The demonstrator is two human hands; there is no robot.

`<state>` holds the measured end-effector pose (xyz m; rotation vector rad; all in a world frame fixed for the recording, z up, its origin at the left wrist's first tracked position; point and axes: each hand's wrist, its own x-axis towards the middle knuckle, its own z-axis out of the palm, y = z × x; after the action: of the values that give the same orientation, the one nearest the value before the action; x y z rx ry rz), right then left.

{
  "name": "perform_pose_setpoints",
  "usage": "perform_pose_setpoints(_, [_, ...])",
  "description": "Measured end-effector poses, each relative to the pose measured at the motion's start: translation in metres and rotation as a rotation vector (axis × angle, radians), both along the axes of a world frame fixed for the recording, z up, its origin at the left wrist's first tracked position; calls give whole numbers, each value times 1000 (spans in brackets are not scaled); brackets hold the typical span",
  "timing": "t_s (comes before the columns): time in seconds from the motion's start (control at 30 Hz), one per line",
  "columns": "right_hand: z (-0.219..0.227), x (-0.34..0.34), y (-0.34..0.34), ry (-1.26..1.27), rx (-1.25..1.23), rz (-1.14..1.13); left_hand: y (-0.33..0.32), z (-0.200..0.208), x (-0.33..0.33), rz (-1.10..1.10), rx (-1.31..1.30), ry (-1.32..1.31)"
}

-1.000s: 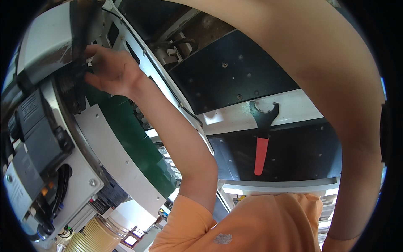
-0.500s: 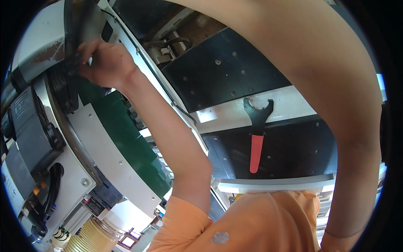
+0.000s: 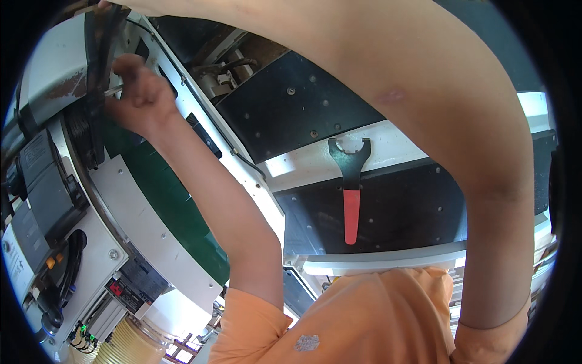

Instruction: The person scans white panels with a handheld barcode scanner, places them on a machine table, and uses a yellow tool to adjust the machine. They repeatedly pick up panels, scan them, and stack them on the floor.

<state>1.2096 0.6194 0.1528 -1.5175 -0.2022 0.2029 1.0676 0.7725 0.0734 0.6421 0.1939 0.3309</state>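
My left hand is raised at the upper left, close to a dark upright machine part. Its fingers are curled and smeared by motion, closed around the end of a thin metal rod that points at the dark part. What the rod belongs to is not visible. My right arm arches across the top of the view. Of my right hand, only a bit shows at the top left edge beside the dark part, so its grip is hidden.
An open-jawed spanner with a red handle lies across a white ledge and a black panel. A white machine housing, a black boxy unit, cables and a ribbed yellowish hose stand at left. A green curved surface lies below my left forearm.
My left hand has turned slightly and shows the thin rod more plainly. My right forearm sits lower across the top, bringing a bit of the right hand into view. The whole view has shifted somewhat.
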Motion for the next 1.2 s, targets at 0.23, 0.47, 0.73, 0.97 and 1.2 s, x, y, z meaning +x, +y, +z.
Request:
perform_pose_setpoints(0.23, [-22, -16, -30, 107, 605, -77, -247, -28, -177, 128, 1805, 1135])
perform_pose_setpoints(0.47, [7, -15, -29, 257, 264, -139, -318, -34, -207, -305, 1338, 1468])
perform_pose_setpoints(0.73, [-27, -22, -44, 110, 743, -8, -236, 10, -208, 3, 776, 656])
perform_pose_setpoints(0.97, [-24, -31, -37, 43, 756, -133, -132, 51, -132, 350, 860, 687])
perform_pose_setpoints(1.2, [-27, -28, -30, 13, 792, -171, -118, 66, -98, 289, 896, 705])
